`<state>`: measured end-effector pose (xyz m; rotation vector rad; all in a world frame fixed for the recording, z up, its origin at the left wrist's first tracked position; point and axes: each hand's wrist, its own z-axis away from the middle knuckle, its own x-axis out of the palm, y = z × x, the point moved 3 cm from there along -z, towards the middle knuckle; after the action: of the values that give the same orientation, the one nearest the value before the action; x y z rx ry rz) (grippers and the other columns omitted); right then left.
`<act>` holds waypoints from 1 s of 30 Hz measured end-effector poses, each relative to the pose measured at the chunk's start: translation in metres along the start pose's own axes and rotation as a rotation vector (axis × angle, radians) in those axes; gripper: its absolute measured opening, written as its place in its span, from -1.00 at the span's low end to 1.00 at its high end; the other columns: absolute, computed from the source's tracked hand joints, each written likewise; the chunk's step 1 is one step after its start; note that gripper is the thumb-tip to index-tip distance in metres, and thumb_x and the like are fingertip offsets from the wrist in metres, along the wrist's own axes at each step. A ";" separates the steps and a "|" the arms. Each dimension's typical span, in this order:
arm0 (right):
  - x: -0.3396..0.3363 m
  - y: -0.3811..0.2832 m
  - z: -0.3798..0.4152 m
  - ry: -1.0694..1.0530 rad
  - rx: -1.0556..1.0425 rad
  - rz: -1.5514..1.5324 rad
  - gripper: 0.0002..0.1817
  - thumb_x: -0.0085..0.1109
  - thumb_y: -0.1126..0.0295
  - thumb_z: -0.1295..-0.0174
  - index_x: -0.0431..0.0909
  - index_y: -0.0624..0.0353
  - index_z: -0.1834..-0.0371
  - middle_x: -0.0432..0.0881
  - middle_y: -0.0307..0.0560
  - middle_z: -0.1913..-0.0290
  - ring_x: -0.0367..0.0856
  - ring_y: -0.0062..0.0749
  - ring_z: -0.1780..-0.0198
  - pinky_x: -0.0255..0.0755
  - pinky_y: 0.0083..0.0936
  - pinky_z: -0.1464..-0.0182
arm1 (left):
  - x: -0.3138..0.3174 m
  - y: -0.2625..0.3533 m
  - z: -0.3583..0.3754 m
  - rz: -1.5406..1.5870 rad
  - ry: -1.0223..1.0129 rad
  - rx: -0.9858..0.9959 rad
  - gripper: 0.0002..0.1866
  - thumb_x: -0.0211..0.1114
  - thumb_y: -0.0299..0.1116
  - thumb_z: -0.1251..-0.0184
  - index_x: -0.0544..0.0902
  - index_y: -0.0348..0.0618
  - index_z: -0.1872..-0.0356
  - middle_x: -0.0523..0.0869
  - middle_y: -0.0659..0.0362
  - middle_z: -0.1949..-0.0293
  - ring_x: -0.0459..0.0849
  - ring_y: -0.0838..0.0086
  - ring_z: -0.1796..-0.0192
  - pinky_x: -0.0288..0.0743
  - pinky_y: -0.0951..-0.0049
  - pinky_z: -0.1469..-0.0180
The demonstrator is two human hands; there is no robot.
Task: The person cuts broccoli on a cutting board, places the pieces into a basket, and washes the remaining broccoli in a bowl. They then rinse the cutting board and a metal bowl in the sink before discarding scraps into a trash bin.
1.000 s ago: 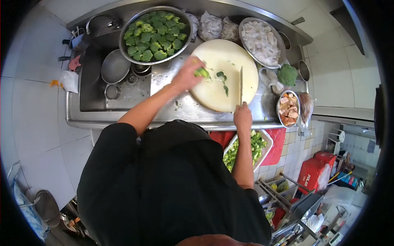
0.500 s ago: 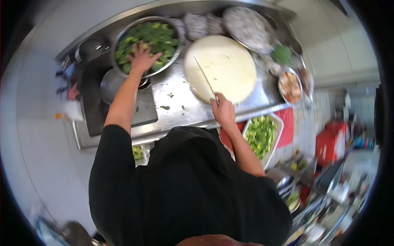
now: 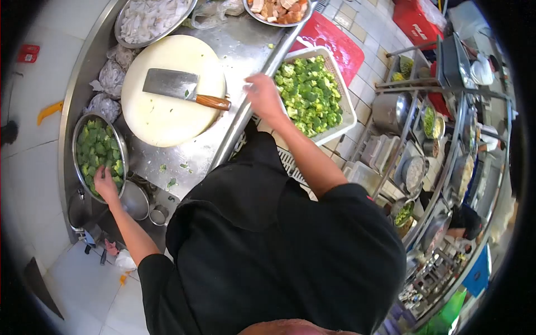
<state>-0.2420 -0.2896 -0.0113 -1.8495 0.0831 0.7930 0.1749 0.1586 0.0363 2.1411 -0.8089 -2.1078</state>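
My left hand (image 3: 106, 183) is at the near edge of a metal bowl (image 3: 126, 149) full of green broccoli pieces (image 3: 99, 146). Its fingers are drawn together over the broccoli, and whatever they pinch is hidden. A cleaver (image 3: 173, 84) with a wooden handle lies flat on the round white chopping board (image 3: 167, 125), its handle towards me. My right hand (image 3: 263, 97), a little blurred, is off the cleaver, with its fingers apart and nothing visible in them. It hovers by the counter's edge, beside a white basket (image 3: 350, 118) of cut broccoli florets (image 3: 312, 95).
Beyond the board stands a bowl of pale, whitish food (image 3: 153, 21), near knotted plastic bags (image 3: 110, 78). A bowl of meat pieces (image 3: 279, 10) sits at the counter's far end. Under the basket is a red board (image 3: 329, 42). Metal shelving (image 3: 413, 212) with pans stands to the right.
My right hand has let go of the cleaver, which now lies on the board, and moved towards the basket. My left hand's spread fingers have drawn together. The view has turned right.
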 end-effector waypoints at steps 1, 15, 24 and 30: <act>-0.016 0.027 -0.002 -0.026 0.174 0.066 -0.76 0.31 0.37 -0.17 0.73 0.22 0.13 0.68 0.19 0.07 0.63 0.03 -0.06 0.49 -0.17 -0.17 | -0.004 0.008 0.006 0.020 0.004 -0.016 -0.69 0.33 -0.33 -0.36 0.72 -0.32 -0.01 0.70 -0.08 -0.09 0.65 0.09 -0.16 0.46 0.22 -0.23; -0.007 0.015 -0.219 0.018 -0.061 -0.105 -0.54 0.38 0.29 -0.17 0.60 0.30 -0.09 0.65 0.19 0.07 0.63 0.00 0.00 0.49 -0.20 -0.14 | -0.005 0.109 0.106 0.038 0.102 0.071 -0.76 0.36 -0.46 -0.28 0.74 -0.29 0.05 0.63 -0.09 -0.15 0.61 0.05 -0.19 0.45 0.23 -0.26; 0.073 -0.008 -0.373 -0.106 -0.346 0.404 0.20 0.65 0.01 0.22 0.16 0.11 -0.53 0.30 0.37 -0.40 0.35 0.22 -0.41 0.34 -0.05 -0.38 | -0.019 0.106 0.209 0.151 0.104 -0.046 -0.79 0.34 -0.51 -0.29 0.74 -0.29 0.08 0.68 -0.02 -0.09 0.68 0.23 -0.09 0.58 0.33 -0.06; 0.051 -0.014 -0.368 0.056 -0.126 0.311 0.14 0.62 -0.04 0.22 0.27 0.23 -0.46 0.40 0.34 -0.29 0.45 0.23 -0.27 0.36 -0.06 -0.34 | -0.005 0.081 0.260 0.284 0.153 -0.151 -0.82 0.32 -0.53 -0.30 0.73 -0.34 0.12 0.72 -0.02 0.02 0.73 0.24 0.04 0.60 0.36 -0.01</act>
<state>-0.0202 -0.5820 0.0473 -2.0062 0.3713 0.9778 -0.0963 0.1761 0.0497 1.9501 -0.8495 -1.7833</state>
